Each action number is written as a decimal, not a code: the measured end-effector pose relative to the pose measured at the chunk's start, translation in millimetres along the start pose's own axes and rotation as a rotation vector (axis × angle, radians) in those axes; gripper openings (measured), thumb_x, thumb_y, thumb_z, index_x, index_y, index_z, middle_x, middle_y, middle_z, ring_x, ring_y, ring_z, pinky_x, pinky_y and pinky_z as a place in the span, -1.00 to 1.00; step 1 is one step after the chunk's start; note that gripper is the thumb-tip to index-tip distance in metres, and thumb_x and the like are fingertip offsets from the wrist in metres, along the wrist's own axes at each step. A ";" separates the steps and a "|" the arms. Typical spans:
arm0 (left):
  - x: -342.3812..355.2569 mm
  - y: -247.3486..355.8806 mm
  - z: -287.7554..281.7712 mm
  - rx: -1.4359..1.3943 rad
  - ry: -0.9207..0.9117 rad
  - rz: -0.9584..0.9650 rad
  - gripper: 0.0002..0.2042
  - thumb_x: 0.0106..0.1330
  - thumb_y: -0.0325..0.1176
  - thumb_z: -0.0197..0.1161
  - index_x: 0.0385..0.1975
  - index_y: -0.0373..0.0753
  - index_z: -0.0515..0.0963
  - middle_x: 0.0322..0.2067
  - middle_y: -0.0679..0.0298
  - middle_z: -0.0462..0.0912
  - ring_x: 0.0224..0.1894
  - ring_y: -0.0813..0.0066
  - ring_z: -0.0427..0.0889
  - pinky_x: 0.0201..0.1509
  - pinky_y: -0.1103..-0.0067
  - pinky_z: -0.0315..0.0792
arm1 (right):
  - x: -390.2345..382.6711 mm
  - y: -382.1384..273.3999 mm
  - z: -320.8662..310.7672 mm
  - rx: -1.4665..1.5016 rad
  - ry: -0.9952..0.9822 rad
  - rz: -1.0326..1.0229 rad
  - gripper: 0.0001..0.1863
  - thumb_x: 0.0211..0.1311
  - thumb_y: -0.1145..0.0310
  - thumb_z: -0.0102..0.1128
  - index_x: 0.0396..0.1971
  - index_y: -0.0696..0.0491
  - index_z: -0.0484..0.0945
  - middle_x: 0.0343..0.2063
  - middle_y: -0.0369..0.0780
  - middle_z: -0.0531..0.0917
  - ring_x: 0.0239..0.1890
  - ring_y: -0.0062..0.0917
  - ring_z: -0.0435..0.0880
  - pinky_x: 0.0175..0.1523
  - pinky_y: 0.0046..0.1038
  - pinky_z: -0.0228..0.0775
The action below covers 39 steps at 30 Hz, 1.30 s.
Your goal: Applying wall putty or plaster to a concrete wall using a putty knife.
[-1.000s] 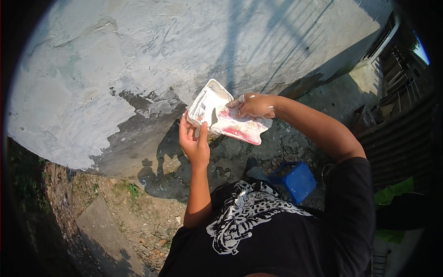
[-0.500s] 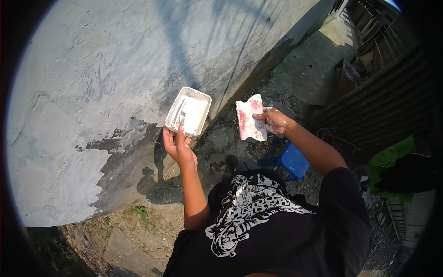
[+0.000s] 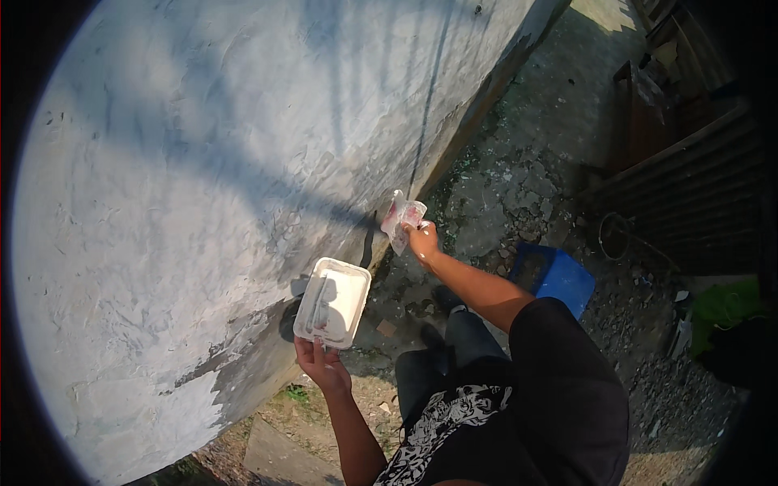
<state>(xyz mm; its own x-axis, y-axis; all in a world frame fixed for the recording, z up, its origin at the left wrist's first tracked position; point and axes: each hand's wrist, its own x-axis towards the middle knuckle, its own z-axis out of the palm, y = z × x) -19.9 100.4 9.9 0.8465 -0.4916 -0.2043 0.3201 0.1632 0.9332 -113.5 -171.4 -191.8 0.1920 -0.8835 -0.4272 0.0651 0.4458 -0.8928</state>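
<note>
My left hand (image 3: pixel 326 373) grips the lower end of a shallow white rectangular tray (image 3: pixel 347 266), fingers beneath and at its rim. White paste or paint lies inside the tray, with a shadow across it. My right hand (image 3: pixel 423 242) pinches a bent, thin sheet (image 3: pixel 395 220) smeared white and red; its exact kind is unclear. The sheet is close to the plastered wall (image 3: pixel 211 194), but whether it touches cannot be told. White smears mark the right hand's fingers.
Grey patches show low on the wall. A blue plastic stool (image 3: pixel 569 283) stands to my right on rubble-strewn ground. Beyond it are a corrugated metal panel (image 3: pixel 689 186) and a green cloth (image 3: pixel 721 312). A concrete path (image 3: pixel 551 121) runs along the wall.
My right hand has swung the sheet left, toward the wall. The tray now sits lower in view, still in my left hand. The view has shifted, bringing more wall in.
</note>
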 end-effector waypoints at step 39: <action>23.5 -16.8 -91.6 -0.026 -0.127 -0.141 -0.37 0.32 -0.47 0.10 0.38 -0.38 0.07 0.26 -0.06 0.35 0.26 0.10 0.46 0.30 0.22 0.44 | -30.2 48.8 81.3 -0.222 0.112 -0.581 -0.67 0.06 0.58 0.02 -0.17 0.17 0.66 -0.28 0.04 0.70 -0.21 -0.08 0.69 -0.05 -0.29 0.50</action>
<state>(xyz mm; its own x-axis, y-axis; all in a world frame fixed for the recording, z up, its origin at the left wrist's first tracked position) 33.6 164.5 -37.7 0.7324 -0.6149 -0.2922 0.4442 0.1065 0.8896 -36.5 -111.4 -210.8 0.0818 -0.9875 0.1345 -0.0791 -0.1409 -0.9869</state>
